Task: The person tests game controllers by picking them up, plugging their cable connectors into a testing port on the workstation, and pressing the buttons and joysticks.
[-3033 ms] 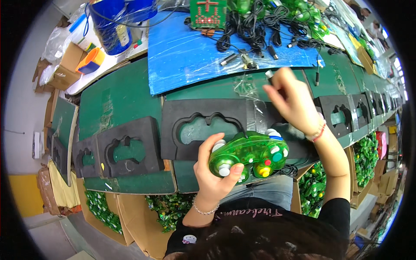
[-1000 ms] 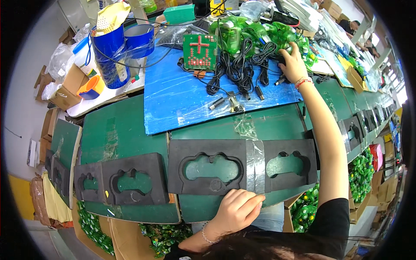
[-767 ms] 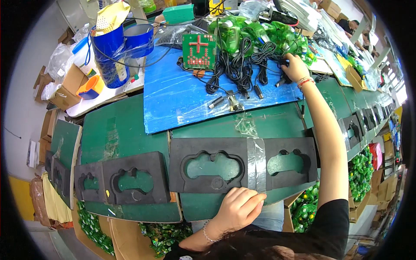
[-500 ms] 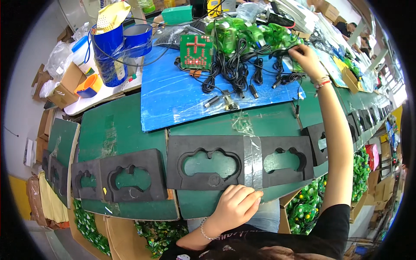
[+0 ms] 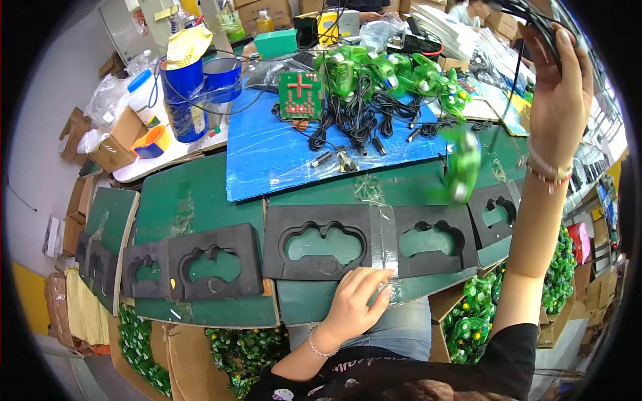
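My right hand [image 5: 560,87] is raised high at the right, its fingers closed round a bundled black cable [image 5: 531,15]. Below and left of it a translucent green game controller [image 5: 463,166] hangs in the air, blurred by motion. My left hand [image 5: 356,301] rests at the near edge of a black foam block [image 5: 314,267] with controller-shaped cutouts. Its fingers are loosely bent and apart, beside the clear tape [image 5: 384,237] that joins the block to another one, and nothing shows in them. Several more green controllers [image 5: 388,73] lie heaped with coiled black cables [image 5: 354,113].
A blue board [image 5: 267,174] lies on the green table [image 5: 200,180], under the cables and a green circuit board [image 5: 301,95]. More foam blocks [image 5: 214,267] line the front edge. A blue bin [image 5: 186,100] stands at the left. Boxes of green controllers [image 5: 468,314] sit below the table.
My right hand has risen from the pile toward the upper right with the cable, and a green controller now hangs off the pile. My left hand has moved slightly up; its fingers have loosened.
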Motion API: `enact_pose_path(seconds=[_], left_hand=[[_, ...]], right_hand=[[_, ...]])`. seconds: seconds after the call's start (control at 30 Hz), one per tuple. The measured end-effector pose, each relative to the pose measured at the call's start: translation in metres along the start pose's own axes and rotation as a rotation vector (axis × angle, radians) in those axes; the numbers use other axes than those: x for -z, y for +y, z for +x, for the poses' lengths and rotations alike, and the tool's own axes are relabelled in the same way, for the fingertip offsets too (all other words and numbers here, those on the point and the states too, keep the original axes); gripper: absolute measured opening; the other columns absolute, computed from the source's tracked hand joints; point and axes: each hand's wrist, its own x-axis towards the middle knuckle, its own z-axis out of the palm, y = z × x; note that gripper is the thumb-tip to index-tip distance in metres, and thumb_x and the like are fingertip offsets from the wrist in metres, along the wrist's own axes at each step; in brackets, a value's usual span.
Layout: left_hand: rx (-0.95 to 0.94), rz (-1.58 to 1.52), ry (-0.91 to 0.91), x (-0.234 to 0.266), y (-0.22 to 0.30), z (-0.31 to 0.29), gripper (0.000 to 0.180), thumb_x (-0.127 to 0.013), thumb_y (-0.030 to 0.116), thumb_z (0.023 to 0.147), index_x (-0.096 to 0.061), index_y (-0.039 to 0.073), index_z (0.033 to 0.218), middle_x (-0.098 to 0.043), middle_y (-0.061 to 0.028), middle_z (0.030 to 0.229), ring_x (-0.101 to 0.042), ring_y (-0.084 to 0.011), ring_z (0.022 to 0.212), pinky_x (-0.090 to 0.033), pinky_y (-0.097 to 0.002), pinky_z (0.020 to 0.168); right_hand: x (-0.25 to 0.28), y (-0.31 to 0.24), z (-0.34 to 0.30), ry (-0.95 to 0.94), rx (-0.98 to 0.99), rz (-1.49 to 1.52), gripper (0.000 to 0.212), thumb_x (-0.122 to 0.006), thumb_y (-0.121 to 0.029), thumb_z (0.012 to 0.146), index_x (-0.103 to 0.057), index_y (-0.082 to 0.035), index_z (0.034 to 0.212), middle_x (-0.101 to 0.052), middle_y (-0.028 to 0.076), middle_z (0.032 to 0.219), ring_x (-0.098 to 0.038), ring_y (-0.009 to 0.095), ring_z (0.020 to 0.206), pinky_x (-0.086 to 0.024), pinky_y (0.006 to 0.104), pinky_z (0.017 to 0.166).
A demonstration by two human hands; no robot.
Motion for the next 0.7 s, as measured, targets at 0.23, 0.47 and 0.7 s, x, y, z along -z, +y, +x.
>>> enact_pose_path(seconds=[0.23, 0.47, 0.7], left_hand=[[-0.087, -0.089, -0.014, -0.001, 0.028, 0.007, 0.107, -0.082, 0.028, 0.063, -0.010, 0.003, 0.138, -0.021, -0.0245, 0.143, -0.034, -0.0351, 0.127, -0.032, -0.0421, 0.101], [-0.040, 0.032, -0.308, 0.005, 0.027, 0.032, 0.057, -0.073, 0.040, 0.070, -0.053, 0.004, 0.109, -0.052, -0.0112, 0.114, -0.044, -0.0306, 0.114, -0.032, -0.0429, 0.096], [-0.270, 0.143, -0.371, 0.002, 0.030, 0.010, 0.059, -0.068, 0.045, 0.073, -0.053, 0.005, 0.114, -0.054, -0.0085, 0.101, -0.047, -0.0250, 0.104, -0.027, -0.0425, 0.098]], right_hand=[[0.013, -0.049, -0.028, -0.403, -0.298, 0.490, 0.027, -0.042, -0.012, 0.095, -0.052, 0.002, 0.116, -0.055, 0.016, 0.115, -0.055, 0.028, 0.109, -0.037, 0.0447, 0.104], [-0.010, -0.074, -0.125, -0.689, -0.575, 0.138, 0.016, -0.055, 0.000, 0.087, -0.053, -0.003, 0.102, -0.057, 0.008, 0.099, -0.056, 0.019, 0.099, -0.043, 0.0324, 0.088], [0.002, -0.064, -0.115, -0.243, -0.643, 0.244, 0.016, -0.049, -0.016, 0.094, -0.049, -0.007, 0.107, -0.053, 0.003, 0.100, -0.057, 0.014, 0.097, -0.047, 0.0416, 0.094]])
